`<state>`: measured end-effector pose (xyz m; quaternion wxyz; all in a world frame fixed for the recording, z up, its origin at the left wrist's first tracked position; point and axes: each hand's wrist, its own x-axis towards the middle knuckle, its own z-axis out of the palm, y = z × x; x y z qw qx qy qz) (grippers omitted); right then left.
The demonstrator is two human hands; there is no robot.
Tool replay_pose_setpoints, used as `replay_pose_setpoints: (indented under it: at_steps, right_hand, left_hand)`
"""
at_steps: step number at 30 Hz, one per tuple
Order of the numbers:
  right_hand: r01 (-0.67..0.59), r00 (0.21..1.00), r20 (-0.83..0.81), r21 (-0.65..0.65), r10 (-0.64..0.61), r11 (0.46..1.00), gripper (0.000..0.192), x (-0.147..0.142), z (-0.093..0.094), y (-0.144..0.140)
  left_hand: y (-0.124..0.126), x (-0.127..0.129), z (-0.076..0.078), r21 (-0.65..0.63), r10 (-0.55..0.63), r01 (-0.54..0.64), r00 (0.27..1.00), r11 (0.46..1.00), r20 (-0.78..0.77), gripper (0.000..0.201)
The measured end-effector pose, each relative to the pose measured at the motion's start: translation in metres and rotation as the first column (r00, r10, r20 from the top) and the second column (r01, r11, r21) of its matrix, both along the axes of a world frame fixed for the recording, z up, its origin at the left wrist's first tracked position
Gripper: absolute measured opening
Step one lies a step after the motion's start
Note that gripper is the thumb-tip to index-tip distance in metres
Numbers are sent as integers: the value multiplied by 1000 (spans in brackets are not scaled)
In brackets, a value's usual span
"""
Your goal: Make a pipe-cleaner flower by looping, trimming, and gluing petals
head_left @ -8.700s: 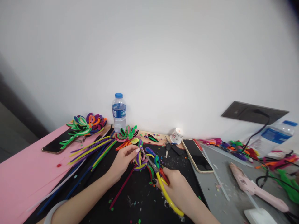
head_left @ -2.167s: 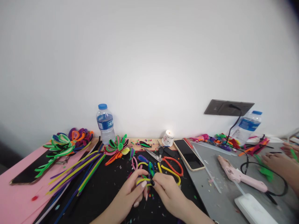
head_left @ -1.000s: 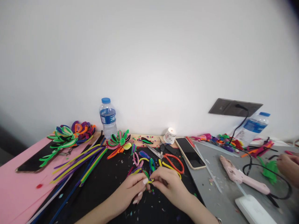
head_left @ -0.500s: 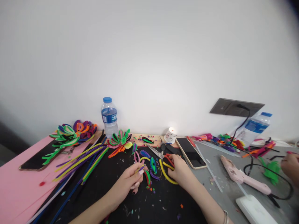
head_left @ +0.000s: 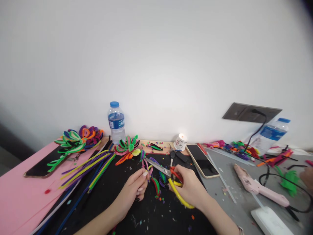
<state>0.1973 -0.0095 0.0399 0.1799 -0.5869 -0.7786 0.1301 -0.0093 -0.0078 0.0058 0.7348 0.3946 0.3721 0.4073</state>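
My right hand (head_left: pixel 189 182) is wrapped round the red and yellow handles of a pair of scissors (head_left: pixel 161 169). Their metal blades point left, with the tips close to my left hand (head_left: pixel 137 184). The fingers of that hand pinch a short bit of pipe cleaner (head_left: pixel 148 170), mostly hidden behind the thumb. Past the fingertips lie looped pipe-cleaner pieces, among them a red and green leaf shape (head_left: pixel 155 186) and blue-green ones partly covered by the blades. A pipe-cleaner flower (head_left: pixel 128 147) in green, pink and orange rests farther back.
Long pipe cleaners (head_left: pixel 90 168) lie to the left, beside a phone (head_left: pixel 41 163) under more flowers. A water bottle (head_left: pixel 116 124), a paper cup (head_left: pixel 180 142) and another phone (head_left: pixel 202 161) stand or lie behind. Rightward are a corded pink glue gun (head_left: pixel 261 189) and another person's blurred hand (head_left: pixel 306 178).
My right hand has lifted the scissors off the mat and swung the blades left toward my left hand, which stays pinched. The view has shifted slightly.
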Motion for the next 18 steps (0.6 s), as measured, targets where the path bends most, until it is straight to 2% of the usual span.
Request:
replay_pose_setpoints:
  at_steps: [3, 9, 18]
  right_hand:
    - [-33, 999, -13, 8, 33, 999, 21, -5, 0, -4]
    - [-23, 995, 94, 52, 18, 998, 17, -9, -9, -4]
    - [-18, 992, 128, 145, -1, 989, 18, -9, -15, -3]
  left_hand:
    - [-1, -1, -1, -6, 14, -14, 1000, 1000, 10, 27]
    - [0, -3, -5, 30, 44, -45, 999, 999, 24, 24]
    - [-1, -4, -5, 43, 59, -61, 997, 997, 41, 24]
